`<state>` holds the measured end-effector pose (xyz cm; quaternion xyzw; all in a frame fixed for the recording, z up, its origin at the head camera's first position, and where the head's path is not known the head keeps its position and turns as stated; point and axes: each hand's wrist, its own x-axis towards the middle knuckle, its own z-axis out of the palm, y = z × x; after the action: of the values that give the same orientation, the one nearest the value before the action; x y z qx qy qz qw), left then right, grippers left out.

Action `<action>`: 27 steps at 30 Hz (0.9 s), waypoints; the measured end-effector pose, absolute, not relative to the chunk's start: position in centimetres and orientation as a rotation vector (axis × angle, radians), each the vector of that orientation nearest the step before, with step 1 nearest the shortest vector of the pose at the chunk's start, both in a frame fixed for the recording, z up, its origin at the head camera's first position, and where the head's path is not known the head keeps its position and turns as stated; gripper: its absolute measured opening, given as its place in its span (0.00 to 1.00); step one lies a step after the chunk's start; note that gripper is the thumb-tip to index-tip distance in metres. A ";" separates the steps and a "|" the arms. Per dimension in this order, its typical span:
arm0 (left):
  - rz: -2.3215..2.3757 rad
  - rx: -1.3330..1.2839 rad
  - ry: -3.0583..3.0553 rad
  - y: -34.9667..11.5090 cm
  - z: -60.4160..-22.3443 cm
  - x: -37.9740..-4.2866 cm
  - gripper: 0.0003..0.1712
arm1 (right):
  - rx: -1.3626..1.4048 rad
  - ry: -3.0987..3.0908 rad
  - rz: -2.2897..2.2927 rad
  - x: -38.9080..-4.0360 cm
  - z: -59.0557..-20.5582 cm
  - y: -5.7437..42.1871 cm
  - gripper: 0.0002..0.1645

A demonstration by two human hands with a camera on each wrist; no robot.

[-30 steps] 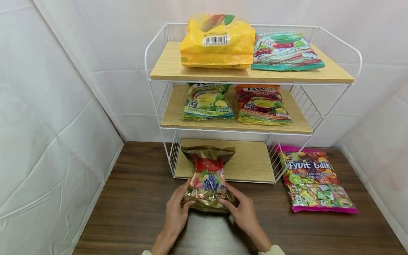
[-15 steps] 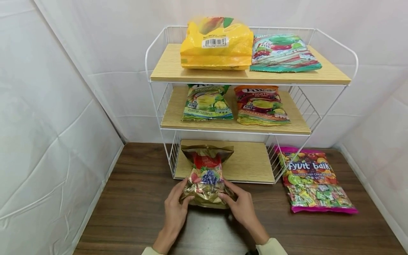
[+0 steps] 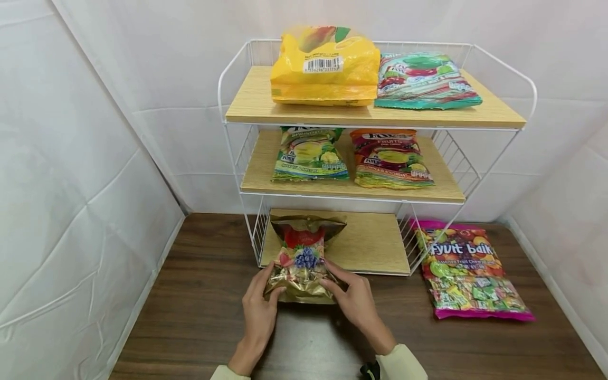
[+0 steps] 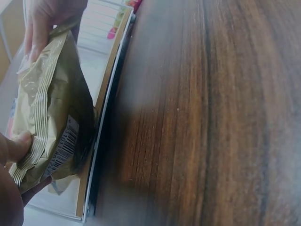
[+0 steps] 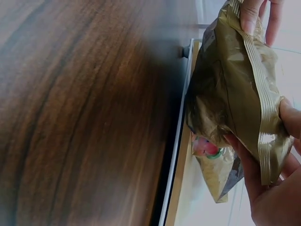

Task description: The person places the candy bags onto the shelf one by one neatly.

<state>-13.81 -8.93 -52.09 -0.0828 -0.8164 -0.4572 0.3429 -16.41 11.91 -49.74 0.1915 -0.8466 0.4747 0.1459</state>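
Observation:
A gold candy bag (image 3: pixel 304 264) with a red label and printed fruit lies partly over the bottom shelf (image 3: pixel 368 240) of the rack, its near end out past the shelf's front edge. My left hand (image 3: pixel 260 306) grips the bag's left near corner, thumb on top. On the opposite corner, my right hand (image 3: pixel 353 298) holds it the same way. In the left wrist view the crimped end of the candy bag (image 4: pixel 51 108) and a barcode face the camera. The right wrist view has the right hand's fingers (image 5: pixel 249 165) pinching the crimped seam.
A white wire rack has three wooden shelves. Its top bears a yellow bag (image 3: pixel 325 68) and a teal bag (image 3: pixel 425 82); the middle (image 3: pixel 351 192) bears a green bag (image 3: pixel 311 153) and a red bag (image 3: pixel 391 158). A pink-edged candy bag (image 3: pixel 470 269) lies on the table to the right.
Both hands have moved the gold candy bag slightly forward and to the left, farther over the bottom shelf. The grip stays the same, and the other bags have not moved.

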 end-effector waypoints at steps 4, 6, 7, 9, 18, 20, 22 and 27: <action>-1.171 -0.196 -2.129 -9.0 -52.2 -13.9 0.38 | 0.546 -2.437 1.357 -16.6 -49.4 11.5 0.25; -1.155 -0.192 -2.132 -9.1 -52.3 -14.0 0.38 | 0.559 -2.434 1.337 -16.8 -49.2 11.4 0.25; -1.141 -0.194 -2.131 -9.1 -52.4 -14.0 0.39 | 0.563 -2.434 1.327 -16.8 -49.2 11.3 0.25; -1.125 -0.198 -2.124 -9.2 -52.5 -14.1 0.39 | 0.580 -2.423 1.311 -17.0 -49.1 11.2 0.24; -1.096 -0.152 -2.141 -8.9 -52.6 -14.4 0.38 | 0.670 -2.396 1.304 -18.4 -48.7 11.0 0.22; -1.086 -0.152 -2.148 -8.8 -52.5 -14.5 0.38 | 0.686 -2.397 1.337 -18.6 -48.7 11.2 0.22; -1.087 -0.146 -2.159 -8.7 -52.4 -14.6 0.38 | 0.690 -2.407 1.349 -18.7 -48.7 11.3 0.23; -1.019 -0.179 -2.209 -9.0 -52.4 -15.1 0.37 | 0.693 -2.447 1.280 -18.1 -49.0 11.5 0.27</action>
<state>-15.12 -9.01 -52.36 -0.0689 -0.8502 -0.3924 0.3440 -18.11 11.48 -48.99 0.2408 -0.8502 0.4445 0.1467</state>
